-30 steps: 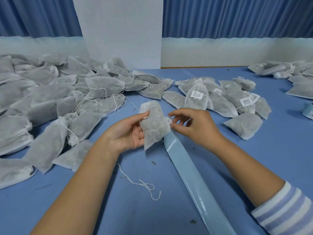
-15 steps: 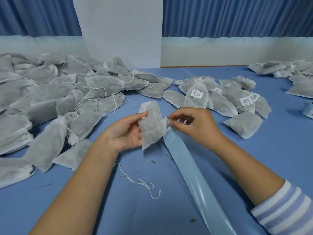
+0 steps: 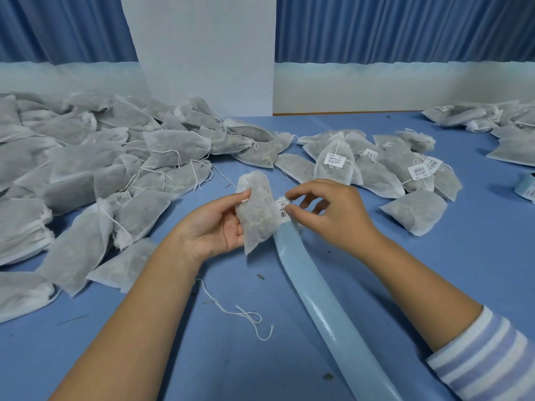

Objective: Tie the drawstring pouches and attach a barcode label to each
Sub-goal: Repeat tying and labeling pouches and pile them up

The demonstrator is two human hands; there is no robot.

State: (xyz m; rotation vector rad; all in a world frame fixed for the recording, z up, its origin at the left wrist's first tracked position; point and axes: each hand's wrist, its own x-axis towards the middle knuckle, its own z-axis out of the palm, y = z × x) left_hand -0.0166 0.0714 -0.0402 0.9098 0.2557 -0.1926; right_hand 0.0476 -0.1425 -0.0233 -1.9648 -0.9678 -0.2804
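Blue table, near edge: loose white string, pale backing strip running diagonally toward mid-table. Over its far end, left hand grips a filled pouch upright, fingers curled round it; right hand pinches a barcode label at the pouch's right side. Beyond: unlabelled pouches heaped along the left edge, labelled pouches far right.

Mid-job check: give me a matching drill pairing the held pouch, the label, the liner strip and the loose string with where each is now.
1 pouch
2 barcode label
3 liner strip
4 loose string

a pinched by right hand
b lying looped beside left forearm
c gripped by left hand
d stretching from hands toward camera

Pairs: 1-c, 2-a, 3-d, 4-b
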